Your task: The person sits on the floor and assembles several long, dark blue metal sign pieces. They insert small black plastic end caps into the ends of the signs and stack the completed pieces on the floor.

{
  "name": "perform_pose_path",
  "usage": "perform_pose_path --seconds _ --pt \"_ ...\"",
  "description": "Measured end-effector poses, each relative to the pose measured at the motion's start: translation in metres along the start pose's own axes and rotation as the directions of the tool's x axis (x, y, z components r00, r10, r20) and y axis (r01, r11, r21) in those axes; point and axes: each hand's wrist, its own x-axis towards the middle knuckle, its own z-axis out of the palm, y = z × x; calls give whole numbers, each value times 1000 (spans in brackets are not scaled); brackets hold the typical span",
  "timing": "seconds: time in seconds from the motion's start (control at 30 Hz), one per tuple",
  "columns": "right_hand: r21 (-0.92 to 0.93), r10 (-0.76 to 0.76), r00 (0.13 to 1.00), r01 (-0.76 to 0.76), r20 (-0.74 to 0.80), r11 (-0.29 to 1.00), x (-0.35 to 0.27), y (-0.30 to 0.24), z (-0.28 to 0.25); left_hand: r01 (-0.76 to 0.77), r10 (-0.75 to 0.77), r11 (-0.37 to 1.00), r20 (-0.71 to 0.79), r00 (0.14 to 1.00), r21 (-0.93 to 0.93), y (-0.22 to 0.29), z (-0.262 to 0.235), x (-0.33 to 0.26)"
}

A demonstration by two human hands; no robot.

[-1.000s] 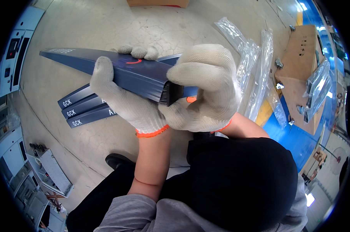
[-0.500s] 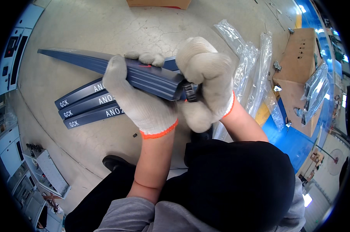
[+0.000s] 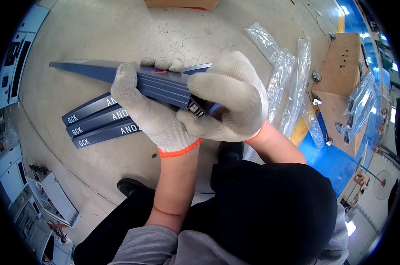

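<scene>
My left hand (image 3: pixel 153 108), in a white knit glove with an orange cuff, wraps round a long dark blue ribbed panel strip (image 3: pixel 160 88). The strip points away to the far left, its near end close to my right hand (image 3: pixel 235 97). That hand, gloved alike, is closed on a small black plastic end piece (image 3: pixel 195 108) at the strip's near end. Whether the piece sits fully in the end cannot be told. Below the held strip, several similar dark blue strips with white lettering (image 3: pixel 102 126) lie side by side on the floor, partly hidden by my left hand.
Clear plastic wrapping (image 3: pixel 292 79) lies on the floor to the right, beside a brown cardboard box (image 3: pixel 339 75). Another box (image 3: pixel 182 3) stands at the far edge. A small black bit (image 3: pixel 154 155) is on the floor near my shoe (image 3: pixel 131 185). Grey cabinets (image 3: pixel 14 66) line the left.
My right hand has moved left with the black end piece, up against the strip's near end, and its fingers have turned. The strip has shifted slightly.
</scene>
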Motion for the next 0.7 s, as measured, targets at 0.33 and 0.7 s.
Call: perform_pose_path --seconds 0.33,0.7 --pt "387 78 937 64 -340 920 -17 11 6 106 -105 985 15 994 -136 11 8 3" --pt "161 308 950 -297 -53 941 -21 -4 -16 78 -76 994 32 997 -78 10 8 0"
